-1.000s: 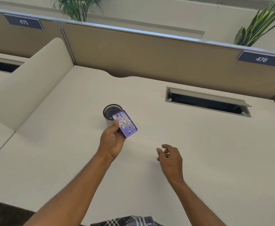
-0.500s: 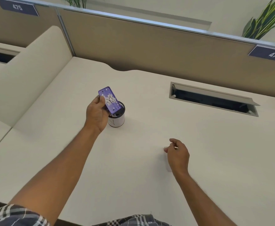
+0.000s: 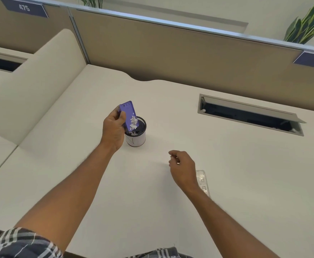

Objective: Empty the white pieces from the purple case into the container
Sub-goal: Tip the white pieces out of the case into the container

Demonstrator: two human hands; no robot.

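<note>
While the left hand (image 3: 114,127) gripped the purple case (image 3: 128,115) by its upper end, fingers and thumb clamped round its edges, the case stood steeply tilted with its lower end over the mouth of the container (image 3: 136,134). The white pieces (image 3: 133,123) had gathered at that low end, and a few already lay inside the container, which stood upright on the tabletop (image 3: 227,164). The right hand (image 3: 182,167) hovered well apart to the right, fingers loosely curled and grasping nothing, with a clear plastic lid (image 3: 202,181) lying on the tabletop just beside its wrist.

The pour appeared to be in progress, with most pieces not yet discharged. To complete it well, the low edge of the case should be kept inside the rim line so that no piece bounces onto the tabletop. The tilt should be increased gradually, not jerked, and a light tap or shake applied only if pieces lodge in the corners. The container looked light and unsupported; contact from the case could tip it, so steadying it with the free hand would be prudent.
</note>
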